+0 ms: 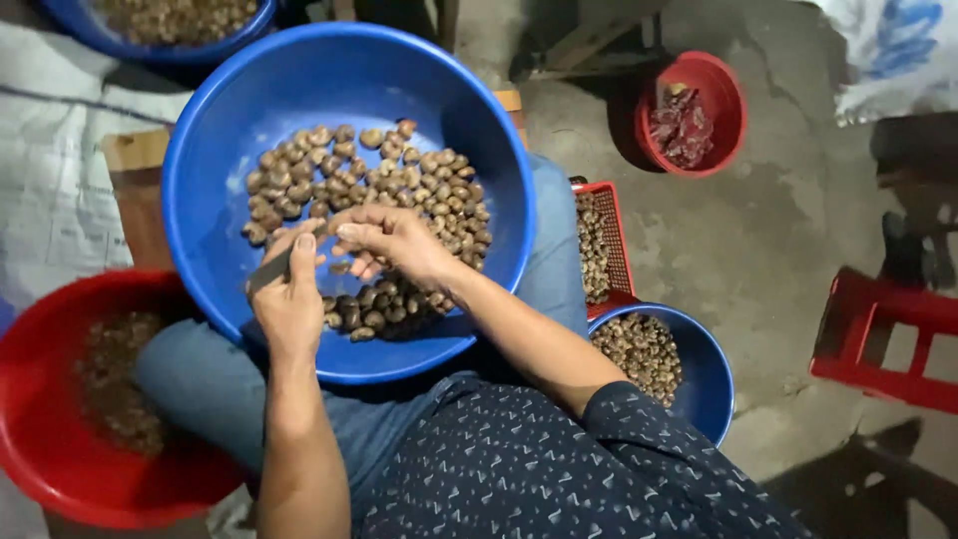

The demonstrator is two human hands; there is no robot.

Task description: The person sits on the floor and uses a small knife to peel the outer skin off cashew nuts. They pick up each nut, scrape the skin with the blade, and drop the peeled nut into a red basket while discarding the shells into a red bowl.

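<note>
- A person sits with a large blue basin (200,170) resting on the lap; brown nuts (369,180) lie heaped across its floor, most toward the far side and a smaller cluster just under the hands
- The left hand (289,299) is clenched round a small knife (271,271), its grey blade pointing left and the thumb laid along the top
- The right hand (391,240) has its grip pinched on a single nut (337,232), held between thumb and fingertips just beside the left hand, above the middle of the basin
- A red basin (40,469) stands at the left knee, holding darker brown bits; whether shells or nuts cannot be told
- At the right thigh sits a red slotted crate (611,215) of nuts, and just below it a smaller blue bowl (709,384), also full
- Farther off on the concrete floor (778,220) stands a red bucket (728,105) with reddish scraps; a red stool (878,334) is at the right edge
- Another blue basin (70,25) of nuts shows at the top left
</note>
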